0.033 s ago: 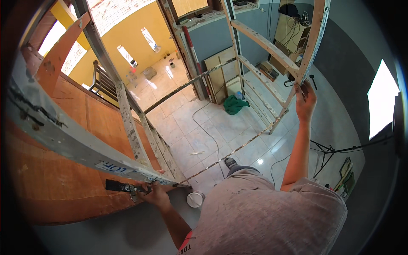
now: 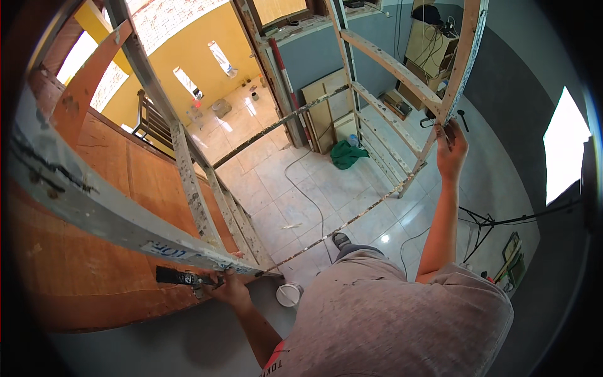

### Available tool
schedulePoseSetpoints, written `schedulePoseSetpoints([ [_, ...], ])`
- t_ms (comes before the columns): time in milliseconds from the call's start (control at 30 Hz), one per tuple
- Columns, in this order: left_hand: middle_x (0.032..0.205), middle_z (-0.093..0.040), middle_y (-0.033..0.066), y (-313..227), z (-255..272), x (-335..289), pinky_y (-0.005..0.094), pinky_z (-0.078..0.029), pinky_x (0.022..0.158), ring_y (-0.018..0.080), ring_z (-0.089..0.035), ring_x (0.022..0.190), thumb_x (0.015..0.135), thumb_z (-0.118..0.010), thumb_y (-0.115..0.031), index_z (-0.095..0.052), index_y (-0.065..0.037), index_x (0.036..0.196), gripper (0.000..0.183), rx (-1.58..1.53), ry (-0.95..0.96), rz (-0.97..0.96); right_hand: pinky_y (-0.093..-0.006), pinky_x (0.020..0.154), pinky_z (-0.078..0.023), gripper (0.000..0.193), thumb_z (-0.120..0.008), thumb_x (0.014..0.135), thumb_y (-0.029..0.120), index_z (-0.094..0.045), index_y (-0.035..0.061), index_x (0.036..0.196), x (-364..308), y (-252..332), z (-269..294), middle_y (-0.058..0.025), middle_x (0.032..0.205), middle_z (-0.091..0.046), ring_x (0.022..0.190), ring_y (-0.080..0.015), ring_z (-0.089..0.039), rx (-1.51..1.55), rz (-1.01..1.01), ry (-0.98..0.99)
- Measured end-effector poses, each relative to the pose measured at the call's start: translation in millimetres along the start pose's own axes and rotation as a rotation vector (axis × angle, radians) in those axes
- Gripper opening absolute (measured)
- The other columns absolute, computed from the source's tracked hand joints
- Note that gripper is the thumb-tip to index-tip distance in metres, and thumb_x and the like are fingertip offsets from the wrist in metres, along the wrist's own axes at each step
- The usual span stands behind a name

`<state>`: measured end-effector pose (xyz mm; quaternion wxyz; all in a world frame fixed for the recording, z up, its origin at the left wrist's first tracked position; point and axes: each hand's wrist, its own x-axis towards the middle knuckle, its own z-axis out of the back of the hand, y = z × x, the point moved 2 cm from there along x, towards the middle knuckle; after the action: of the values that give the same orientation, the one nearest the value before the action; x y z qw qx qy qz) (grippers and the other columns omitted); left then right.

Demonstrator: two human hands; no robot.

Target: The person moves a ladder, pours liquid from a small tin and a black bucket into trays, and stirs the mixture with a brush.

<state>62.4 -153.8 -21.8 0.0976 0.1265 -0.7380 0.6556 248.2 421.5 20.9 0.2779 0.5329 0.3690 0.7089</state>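
Ladder (image 2: 399, 70): spread open, on tiled floor (image 2: 270, 213).
Left hand (image 2: 231, 291): at ladder's left rail — closure unclear.
Black tool (image 2: 181, 276): beside that rail.
Right hand (image 2: 453, 149): curled on ladder's right rail — hands well apart.
White bucket (image 2: 288, 295): near ladder's left foot.

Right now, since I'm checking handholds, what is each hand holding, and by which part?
Right hand: the ladder's right rail, near a rung. Left hand: on the ladder's left rail; whether it grips the black object there cannot be told.
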Motion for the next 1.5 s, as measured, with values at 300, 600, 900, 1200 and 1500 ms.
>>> schedulePoseSetpoints([
  [300, 0.125, -0.054, 0.0188, 5.1, 9.8, -3.9, 0.0380, -0.056, 0.093, 0.0231, -0.065, 0.113, 0.090, -0.058, -0.008, -0.042, 0.012, 0.136, 0.053, 0.060, 0.054, -0.023, -0.0251, 0.083, -0.056, 0.028, -0.072, 0.100, 0.007, -0.066, -0.0020, 0.125, 3.2, 1.0, -9.2, -0.0071, 0.107, -0.076, 0.097, -0.0105, -0.071, 0.135, 0.026, 0.034],
  [600, 0.150, -0.045, 0.0265, 19.7, 3.2, -1.2, 0.0445, -0.050, 0.104, 0.0292, -0.054, 0.131, 0.094, -0.063, -0.009, -0.041, 0.013, 0.139, 0.055, 0.199, -0.142, 0.123, -0.0252, 0.084, -0.056, 0.027, -0.073, 0.099, 0.007, -0.066, -0.0043, 0.123, 5.0, 6.6, 0.4, -0.0073, 0.104, -0.076, 0.095, -0.0094, -0.071, 0.051, 0.027, 0.055],
  [900, 0.106, -0.070, 0.0176, 27.8, 0.9, 12.0, 0.0502, -0.052, 0.093, 0.0364, -0.065, 0.111, 0.102, -0.062, -0.018, -0.065, -0.005, 0.099, 0.014, 0.218, -0.048, -0.136, -0.0255, 0.086, -0.058, 0.030, -0.072, 0.099, 0.003, -0.065, -0.0076, 0.126, -4.5, 18.9, 4.0, -0.0099, 0.105, -0.076, 0.096, -0.0105, -0.071, -0.071, 0.028, 0.032],
  [1200, 0.103, -0.067, 0.0175, 35.1, 2.2, 7.8, 0.0403, -0.057, 0.087, 0.0235, -0.068, 0.093, 0.103, -0.064, -0.045, -0.047, 0.004, 0.129, 0.058, -0.007, -0.122, -0.065, -0.0293, 0.092, -0.060, 0.031, -0.073, 0.097, 0.000, -0.064, -0.0054, 0.126, -1.9, 28.8, 4.5, -0.0107, 0.108, -0.077, 0.102, -0.0142, -0.074, -0.050, 0.012, 0.070],
  [1500, 0.103, -0.066, 0.0212, 41.1, 20.4, 11.3, 0.0467, -0.051, 0.094, 0.0353, -0.065, 0.093, 0.113, -0.045, -0.025, -0.047, 0.002, 0.126, 0.030, 1.021, 0.104, -0.628, -0.0300, 0.091, -0.060, 0.032, -0.076, 0.094, 0.001, -0.065, -0.0055, 0.124, -0.9, 33.0, 10.3, -0.0127, 0.107, -0.079, 0.102, -0.0166, -0.076, -0.139, 0.032, 0.116],
])
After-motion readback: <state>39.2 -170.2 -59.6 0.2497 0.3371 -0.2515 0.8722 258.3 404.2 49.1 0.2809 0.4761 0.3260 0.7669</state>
